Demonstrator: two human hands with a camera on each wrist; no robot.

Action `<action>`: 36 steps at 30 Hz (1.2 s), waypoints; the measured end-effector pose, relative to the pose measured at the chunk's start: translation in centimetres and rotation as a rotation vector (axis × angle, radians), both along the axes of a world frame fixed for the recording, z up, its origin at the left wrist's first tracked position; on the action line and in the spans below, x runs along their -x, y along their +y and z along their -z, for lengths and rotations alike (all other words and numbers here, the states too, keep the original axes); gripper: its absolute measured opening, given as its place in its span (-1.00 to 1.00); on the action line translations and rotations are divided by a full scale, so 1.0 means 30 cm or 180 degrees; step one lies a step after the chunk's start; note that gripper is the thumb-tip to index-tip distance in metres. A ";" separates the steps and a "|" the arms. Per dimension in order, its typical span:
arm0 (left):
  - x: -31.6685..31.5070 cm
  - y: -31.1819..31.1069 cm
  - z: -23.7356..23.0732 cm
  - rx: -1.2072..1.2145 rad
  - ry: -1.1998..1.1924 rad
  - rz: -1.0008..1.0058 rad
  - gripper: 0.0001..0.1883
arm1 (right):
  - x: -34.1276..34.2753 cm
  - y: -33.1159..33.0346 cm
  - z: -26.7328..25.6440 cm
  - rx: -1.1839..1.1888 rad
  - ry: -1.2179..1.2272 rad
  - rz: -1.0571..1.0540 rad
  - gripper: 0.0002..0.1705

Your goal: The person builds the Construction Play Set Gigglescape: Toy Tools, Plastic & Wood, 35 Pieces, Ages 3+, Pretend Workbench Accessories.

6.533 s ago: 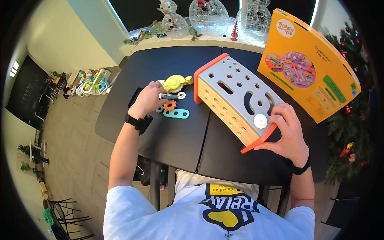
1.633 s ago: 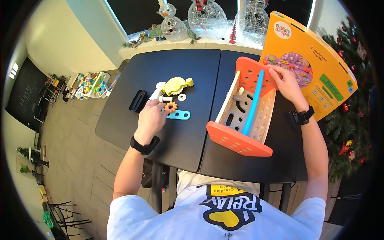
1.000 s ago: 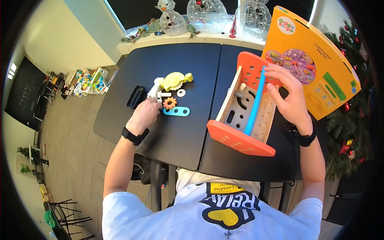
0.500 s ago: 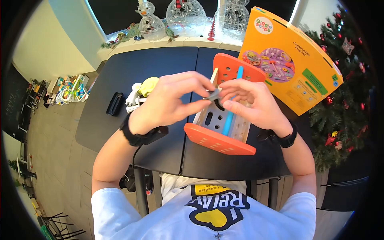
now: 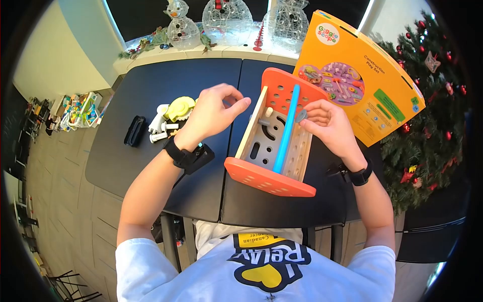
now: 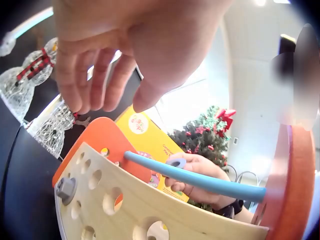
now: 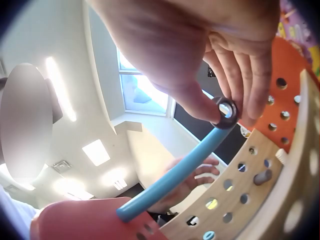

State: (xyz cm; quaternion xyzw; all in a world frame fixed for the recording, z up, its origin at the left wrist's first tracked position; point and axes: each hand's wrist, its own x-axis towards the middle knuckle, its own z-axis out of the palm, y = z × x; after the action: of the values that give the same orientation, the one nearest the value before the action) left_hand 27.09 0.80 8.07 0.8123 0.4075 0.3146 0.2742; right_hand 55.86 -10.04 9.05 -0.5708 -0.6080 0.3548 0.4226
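My right hand (image 5: 329, 126) pinches a grey ring-shaped nut (image 5: 301, 116) between thumb and fingers, beside the blue bar (image 5: 288, 131) of a toy toolbox. In the right wrist view the nut (image 7: 226, 113) overlaps the bar, its hole showing. My left hand (image 5: 214, 113) is raised left of the box, holding nothing, fingers loosely bent. The toolbox has orange end panels (image 5: 269, 177) and pale wooden sides with holes. A grey bolt (image 5: 263, 122) pokes inward through one side, its hexagonal head (image 6: 66, 189) outside. Near it a cream-coloured peg (image 5: 269, 110) also sticks inward.
Left on the black table (image 5: 151, 171) lie a yellow-green toothed piece (image 5: 180, 108), a white piece (image 5: 158, 120), a white bolt (image 5: 158, 136) and a black case (image 5: 135, 131). An orange play-set box (image 5: 359, 75) stands behind the toolbox, near a decorated tree (image 5: 422, 116).
The toolbox has been turned from its grey perforated face to its open side. My left hand brought the grey nut from the parts; my right hand now has it and the left has drawn back.
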 end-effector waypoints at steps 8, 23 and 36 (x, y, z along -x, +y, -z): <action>-0.056 0.009 0.116 0.1109 0.0411 0.0049 -0.32 | 0.038 0.124 0.067 0.0232 -0.2204 -0.0785 -0.68; -0.085 -0.014 0.126 0.1065 0.0219 -0.0079 -0.43 | 0.031 0.307 0.177 0.1122 -0.1092 -0.1246 -0.76; -0.097 -0.025 0.114 0.0965 0.0344 -0.0226 -0.44 | 0.060 0.282 0.183 0.1616 -0.0163 -0.0976 -0.74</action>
State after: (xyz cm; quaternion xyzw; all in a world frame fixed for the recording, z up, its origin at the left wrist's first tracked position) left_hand 30.01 0.06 4.65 0.7624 0.4929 0.2149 0.3600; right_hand 54.06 -1.58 3.58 -0.5685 -0.5895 0.5407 0.1923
